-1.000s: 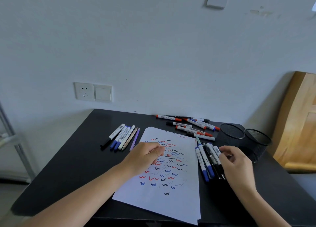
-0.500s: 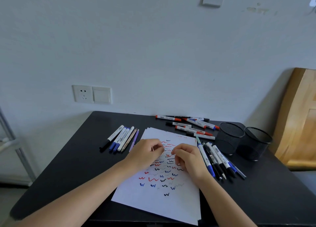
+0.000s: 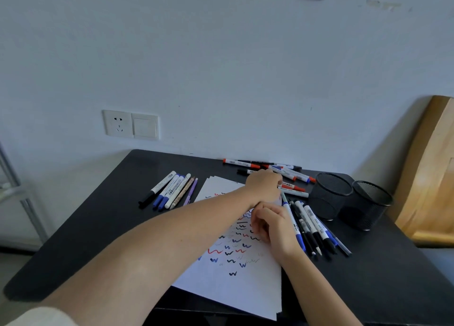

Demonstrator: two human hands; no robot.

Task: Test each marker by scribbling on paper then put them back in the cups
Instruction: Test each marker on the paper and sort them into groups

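— So where are the person's hands?

— Left hand reaches across the paper to the far pile of markers by the wall, its fingers curled down onto the pile. Whether they have closed on one cannot be told; the knuckles hide the tips.

— And the right?

— Right hand rests on the paper's right edge, fingers bent loosely inward, just beside the near group of markers. What it grips, if anything, is hidden.

— The paper itself?

— A thin stack on the black table, covered in red, blue and black squiggles.

— Cups?

— Two black mesh cups stand upright to the right, touching or nearly so, near the near group's tips. No marker shows above either rim.

— Any other markers?

— A third row of markers lies side by side left of the paper, well apart from both hands.
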